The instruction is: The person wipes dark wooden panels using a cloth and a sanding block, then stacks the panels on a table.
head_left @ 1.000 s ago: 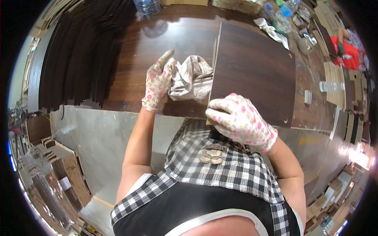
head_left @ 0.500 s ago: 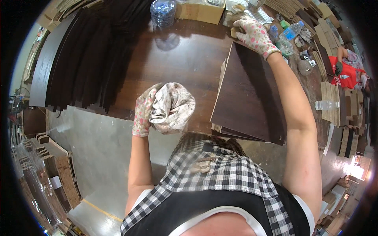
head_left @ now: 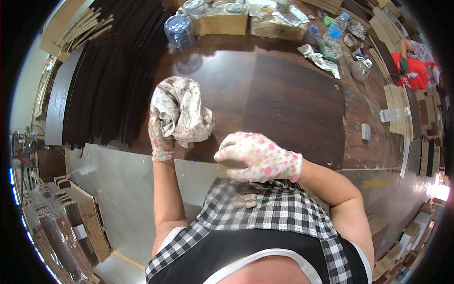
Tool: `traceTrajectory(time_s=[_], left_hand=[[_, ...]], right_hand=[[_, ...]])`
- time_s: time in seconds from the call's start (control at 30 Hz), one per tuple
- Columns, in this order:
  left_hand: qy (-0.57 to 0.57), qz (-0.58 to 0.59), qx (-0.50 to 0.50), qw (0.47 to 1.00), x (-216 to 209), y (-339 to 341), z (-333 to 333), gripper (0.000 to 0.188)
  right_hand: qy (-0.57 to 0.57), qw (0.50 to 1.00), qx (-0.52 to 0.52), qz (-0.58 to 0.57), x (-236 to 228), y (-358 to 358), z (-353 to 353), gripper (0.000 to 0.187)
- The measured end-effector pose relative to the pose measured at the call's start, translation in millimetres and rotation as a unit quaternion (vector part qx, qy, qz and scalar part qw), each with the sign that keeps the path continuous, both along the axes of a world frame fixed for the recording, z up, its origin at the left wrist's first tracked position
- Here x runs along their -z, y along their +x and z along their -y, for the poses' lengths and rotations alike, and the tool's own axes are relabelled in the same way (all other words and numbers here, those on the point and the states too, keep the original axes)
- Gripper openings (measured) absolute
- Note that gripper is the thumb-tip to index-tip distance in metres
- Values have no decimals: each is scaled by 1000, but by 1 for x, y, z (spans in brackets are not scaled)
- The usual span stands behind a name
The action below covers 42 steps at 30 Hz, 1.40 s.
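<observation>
While the left hand (head_left: 159, 137), gloved in a pink flower print, holds a crumpled, stained white cloth (head_left: 184, 111), its fingers are mostly hidden behind the folds, closed on the cloth's left side. The cloth bulges up and to the right of those fingers, over the bench (head_left: 210, 87). The right hand (head_left: 260, 157), in a matching glove, is by the bench's near edge, to the right of the left fingers and lower down. Its fingers point left and are curled, the thumb a little apart from them; a bit of tan (head_left: 221, 170) shows just under their tips, and I cannot tell whether they grip it. Beyond the right fingers and to their right, a dark brown board (head_left: 295, 104) lies flat on the bench. To the left of the left fingers, a row of dark panels (head_left: 101, 90) stands on edge. Well beyond both sets of fingers are a large clear jug (head_left: 178, 32), a cardboard box (head_left: 220, 24) and, farther right, a bottle with a blue band (head_left: 336, 27). A white rag (head_left: 320, 61) lies past the board's far right corner, and a small pale block (head_left: 365, 131) sits far to the right of the right fingers.
</observation>
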<state>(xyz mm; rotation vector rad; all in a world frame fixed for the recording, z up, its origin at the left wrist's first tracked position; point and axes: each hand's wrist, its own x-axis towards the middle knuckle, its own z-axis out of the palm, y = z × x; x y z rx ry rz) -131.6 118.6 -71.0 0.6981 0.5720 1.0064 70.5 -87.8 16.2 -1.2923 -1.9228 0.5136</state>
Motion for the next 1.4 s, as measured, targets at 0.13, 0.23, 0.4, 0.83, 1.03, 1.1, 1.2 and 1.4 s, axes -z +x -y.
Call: traceTrajectory(time_s=[0.13,0.23,0.4,0.83,1.03,1.1,1.2,1.4], left_hand=[[174,-86,74,978,-76,33,17,67],[289,-186,131,930,-126,98,46,59],[699,-303,97,641,-59,222,44,34],[786,-89,437,429,-79,157,159,45],[510,-422,220,717,-55,17,38,27],[235,-377,111,889,-58,18,13,24],[207,-409,152,876,-27,32,-13,39],[-26,-301,339,891,-46,84,22,32]], right_hand=[[-153,868,174,-438,-38,56,55,28],[8,817,397,-417,-11,102,110,30],[149,734,413,-518,9,116,180,35],[245,700,443,-504,45,134,258,36],[173,731,462,-472,48,128,231,36],[133,744,454,-472,41,124,219,37],[38,794,440,-418,25,114,195,36],[1,814,403,-418,24,85,167,37]])
